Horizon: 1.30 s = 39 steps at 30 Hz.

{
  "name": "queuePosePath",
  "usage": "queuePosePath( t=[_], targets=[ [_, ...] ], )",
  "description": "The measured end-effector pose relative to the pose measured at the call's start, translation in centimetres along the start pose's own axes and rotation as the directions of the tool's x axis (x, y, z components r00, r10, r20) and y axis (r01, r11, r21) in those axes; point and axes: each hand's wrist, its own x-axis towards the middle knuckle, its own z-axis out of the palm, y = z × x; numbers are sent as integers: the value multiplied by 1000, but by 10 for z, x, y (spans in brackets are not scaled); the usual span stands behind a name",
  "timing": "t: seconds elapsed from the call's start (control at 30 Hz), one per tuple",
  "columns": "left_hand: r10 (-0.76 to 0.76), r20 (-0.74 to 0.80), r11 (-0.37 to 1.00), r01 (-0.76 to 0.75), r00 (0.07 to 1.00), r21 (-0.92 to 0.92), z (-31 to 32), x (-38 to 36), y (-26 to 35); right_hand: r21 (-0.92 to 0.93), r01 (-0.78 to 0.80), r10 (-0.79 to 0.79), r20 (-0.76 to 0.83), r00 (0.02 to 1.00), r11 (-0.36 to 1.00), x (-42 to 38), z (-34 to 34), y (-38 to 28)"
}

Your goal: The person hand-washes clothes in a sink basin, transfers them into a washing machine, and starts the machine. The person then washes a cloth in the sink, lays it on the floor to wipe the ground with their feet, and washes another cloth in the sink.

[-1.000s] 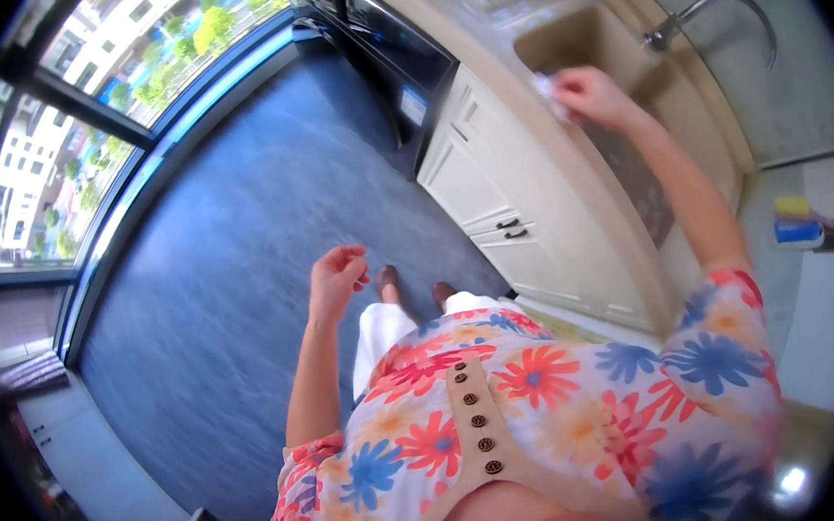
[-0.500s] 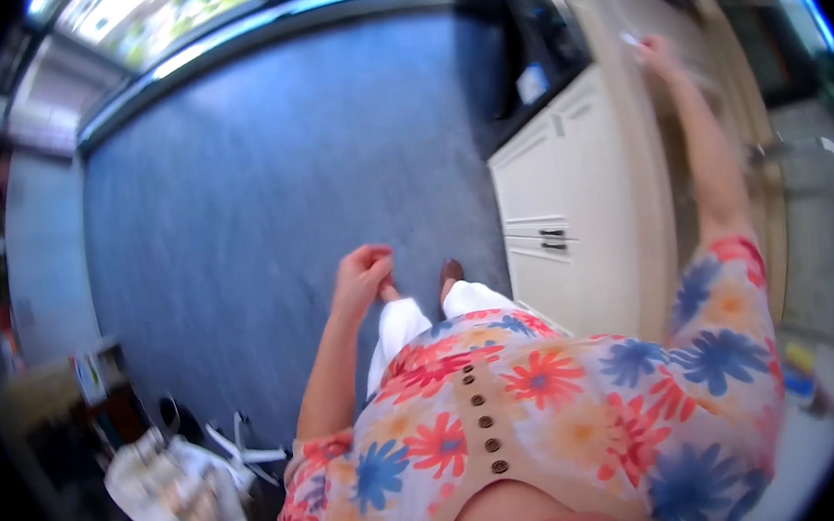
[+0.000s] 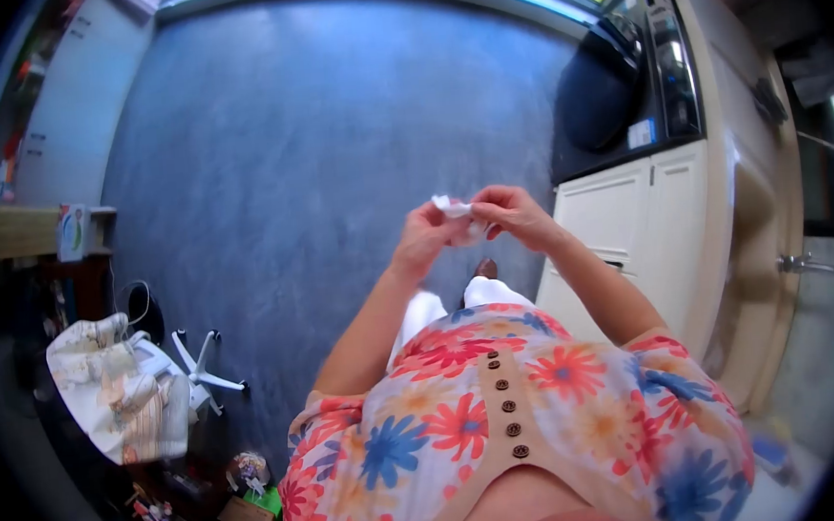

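Both hands meet in front of my body, above the dark floor. A small white crumpled piece [image 3: 451, 205], thin like tissue or soft wrapping, is pinched between them; its exact kind is hard to make out. My left hand [image 3: 423, 235] grips it from the left, fingers closed. From the right, my right hand [image 3: 519, 216] holds it between thumb and fingertips. The lower part of the white piece is blurred and partly behind the fingers.
To the right stands a cream cabinet [image 3: 609, 216] with a counter, sink opening and metal faucet [image 3: 814, 266]. A black appliance [image 3: 604, 89] sits beyond it. At left are a cloth-draped chair [image 3: 119, 392] with white legs and a shelf [image 3: 8, 231].
My right hand has come back from the counter to meet my left hand. Both now hold the white piece. The view has turned, bringing the cabinet lower and the chair higher.
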Motion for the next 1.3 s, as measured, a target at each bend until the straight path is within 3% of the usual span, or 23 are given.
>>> queuePosePath(
  t=[0.1, 0.23, 0.3, 0.33, 0.37, 0.47, 0.5, 0.57, 0.63, 0.7, 0.8, 0.83, 0.9, 0.93, 1.07, 1.17, 1.3],
  targets=[
    [116, -80, 993, -114, 990, 38, -32, -19, 8, -105, -10, 10, 3, 1000, 994, 12, 26, -5],
    [219, -52, 976, -219, 974, 12, -54, -39, 29, -215, 55, -10, 204, 979, 975, 34, 59, -14],
    [242, -77, 968, -247, 967, -54, -66, -52, 39, -209, 50, -20, 144, 989, 977, 42, 66, -22],
    [207, -133, 978, -200, 969, 65, -75, -61, 45, -178, 65, -51, 84, 995, 982, 46, 68, -24],
    [158, -95, 983, -148, 983, 104, -86, -65, 49, -146, 90, -87, 31, 996, 985, 54, 69, -27],
    [83, -92, 983, -67, 992, 169, -102, -72, 53, -31, 260, -255, 109, 961, 965, 67, 76, -28],
    [66, -101, 983, -47, 993, 176, -104, -72, 53, 28, 228, -230, 143, 963, 973, 69, 82, -31],
    [197, -164, 980, -191, 967, 51, -109, -75, 56, 139, 142, -168, 201, 965, 980, 63, 95, -40],
    [267, -137, 950, -284, 954, -126, -116, -76, 59, 74, 132, -144, 202, 969, 989, 67, 93, -36],
    [311, -18, 886, -297, 950, -357, -123, -75, 62, 17, 116, -117, 203, 972, 993, 69, 90, -34],
    [314, -20, 749, -261, 949, -609, -101, -73, 71, 138, 58, -84, 191, 978, 989, 63, 99, -45],
    [242, 18, 771, -181, 970, -611, -98, -68, 66, 180, 28, -63, 187, 980, 983, 60, 102, -46],
    [93, 95, 798, -17, 991, -602, -92, -57, 54, 173, 75, -102, 153, 983, 982, 62, 102, -43],
    [109, -21, 880, -106, 994, -463, -85, -52, 45, 167, 94, -114, 116, 987, 982, 61, 100, -44],
    [209, -181, 900, -262, 961, -348, -89, -41, 43, 75, 125, -119, -85, 989, 989, 59, 73, -39],
    [263, -294, 938, -315, 919, -147, -90, -50, 62, 31, 101, -92, -216, 972, 994, 54, 61, -36],
    [388, -259, 917, -399, 884, 11, -90, -46, 68, 94, 99, -80, -193, 978, 991, 51, 55, -33]
  ],
)
